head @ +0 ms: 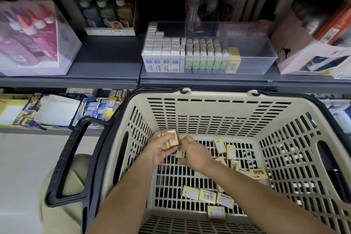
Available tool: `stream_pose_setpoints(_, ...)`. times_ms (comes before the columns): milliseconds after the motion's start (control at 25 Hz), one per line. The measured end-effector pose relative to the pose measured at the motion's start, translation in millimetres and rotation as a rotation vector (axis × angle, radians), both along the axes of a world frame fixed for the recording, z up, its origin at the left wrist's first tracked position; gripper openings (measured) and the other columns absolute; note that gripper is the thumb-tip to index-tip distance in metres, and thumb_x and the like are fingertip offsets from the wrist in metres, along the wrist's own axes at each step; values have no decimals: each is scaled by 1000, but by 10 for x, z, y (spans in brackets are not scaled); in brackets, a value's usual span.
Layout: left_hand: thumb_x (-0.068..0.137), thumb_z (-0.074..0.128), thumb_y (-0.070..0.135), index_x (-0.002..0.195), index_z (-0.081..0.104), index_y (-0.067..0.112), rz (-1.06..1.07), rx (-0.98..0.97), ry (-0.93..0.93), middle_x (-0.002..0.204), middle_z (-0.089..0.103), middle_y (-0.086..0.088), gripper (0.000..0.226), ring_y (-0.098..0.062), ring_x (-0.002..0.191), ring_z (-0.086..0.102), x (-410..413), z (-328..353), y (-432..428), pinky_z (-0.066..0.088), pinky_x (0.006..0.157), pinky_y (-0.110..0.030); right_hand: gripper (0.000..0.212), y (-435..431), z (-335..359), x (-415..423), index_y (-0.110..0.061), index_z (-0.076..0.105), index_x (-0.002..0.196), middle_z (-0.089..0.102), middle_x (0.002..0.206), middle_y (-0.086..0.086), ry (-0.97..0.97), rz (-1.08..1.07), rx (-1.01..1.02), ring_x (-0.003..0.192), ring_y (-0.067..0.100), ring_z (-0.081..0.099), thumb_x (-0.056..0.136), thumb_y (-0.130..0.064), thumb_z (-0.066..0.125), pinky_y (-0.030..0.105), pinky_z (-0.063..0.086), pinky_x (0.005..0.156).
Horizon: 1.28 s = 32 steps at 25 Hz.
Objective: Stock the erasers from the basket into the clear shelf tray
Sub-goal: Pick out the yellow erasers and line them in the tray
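Observation:
Both hands are down inside the beige slotted basket (214, 119). My left hand (157, 151) grips a small stack of yellow erasers (171, 139). My right hand (195, 153) pinches another yellow eraser (180, 153) right beside that stack. Several loose yellow erasers (208, 195) lie scattered on the basket floor to the right and near me. On the shelf above stands the clear tray (254, 61), filled at its left with white and green erasers, then one row of yellow erasers (234, 61); its right part holds nothing.
The basket's black handle (66, 159) hangs down at the left. On the shelf, a glue-bottle box (34, 40) sits left of the tray and a pink box (303, 51) sits right. A lower shelf of stationery (91, 109) lies behind the basket's left side.

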<state>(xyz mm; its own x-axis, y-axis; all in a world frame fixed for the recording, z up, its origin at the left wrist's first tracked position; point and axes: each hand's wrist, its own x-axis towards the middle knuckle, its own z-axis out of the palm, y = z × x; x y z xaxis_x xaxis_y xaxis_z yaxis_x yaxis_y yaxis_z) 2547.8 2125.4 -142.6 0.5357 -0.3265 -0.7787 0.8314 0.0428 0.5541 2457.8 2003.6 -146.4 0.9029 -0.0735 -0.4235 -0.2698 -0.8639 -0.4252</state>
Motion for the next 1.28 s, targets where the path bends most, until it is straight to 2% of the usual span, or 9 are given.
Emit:
stream_pose_setpoints(200,71,78,5,99,61,23,-30,9,-18,94,65,-11,37,-24,80,61,-4,10,1,52,55,-30,33,-6,-75,-151,-13,42,119,56,113,9,-14,257,-163,98,28,57,89,-21,53,38,50,74)
stream_pose_setpoints(400,72,78,6,99,61,22,-20,-5,-24,91,64,-8,35,-21,80,58,-19,32,-7,50,58,-30,51,28,-99,-99,-16,39,128,48,121,6,-66,211,-108,110,24,50,85,-32,62,37,47,80)
stream_pose_setpoints(560,73,77,6,101,59,21,-7,-15,-30,94,63,-9,36,-21,83,59,-5,34,2,52,60,-31,43,36,-84,-91,-19,48,122,50,113,3,-6,172,-56,102,23,54,83,-33,58,33,47,75)
stream_pose_setpoints(720,66,81,7,106,63,16,-204,8,49,94,68,-11,44,-27,84,64,-26,53,12,55,65,-36,25,-263,145,-93,-8,63,93,52,83,1,-23,-136,345,75,15,53,80,-29,62,26,40,64)
stream_pose_setpoints(840,69,78,13,113,64,11,-420,-106,163,93,72,-13,47,-28,83,70,-79,136,-37,57,69,-39,20,-385,373,-91,-16,59,91,63,69,-2,-11,-323,631,61,8,60,79,-27,71,21,46,57)
stream_pose_setpoints(1000,74,72,13,124,56,6,-448,-232,148,112,65,-20,52,-30,98,66,-101,219,-110,58,71,-37,13,-468,545,-61,-19,55,87,65,63,-1,-19,-376,687,54,6,62,83,-17,67,20,50,55)
stream_pose_setpoints(1120,69,74,8,119,56,5,-451,-231,113,100,70,-17,53,-27,91,69,-131,247,-177,58,70,-34,7,-622,579,-101,-15,56,88,67,58,-2,-23,-463,807,54,6,65,87,-10,62,18,52,53)
stream_pose_setpoints(1200,65,76,6,113,58,6,-400,-213,98,94,72,-16,51,-27,86,71,-132,237,-206,58,65,-32,2,-790,520,-180,-15,60,88,70,74,-3,-62,-475,621,69,10,67,89,-16,59,25,56,66)
stream_pose_setpoints(1280,62,77,4,110,59,7,-368,-198,101,93,72,-18,51,-29,85,71,-137,241,-218,58,62,-32,13,-963,382,-305,-18,62,103,65,102,-1,-37,-320,135,93,15,64,91,-20,56,32,53,83)
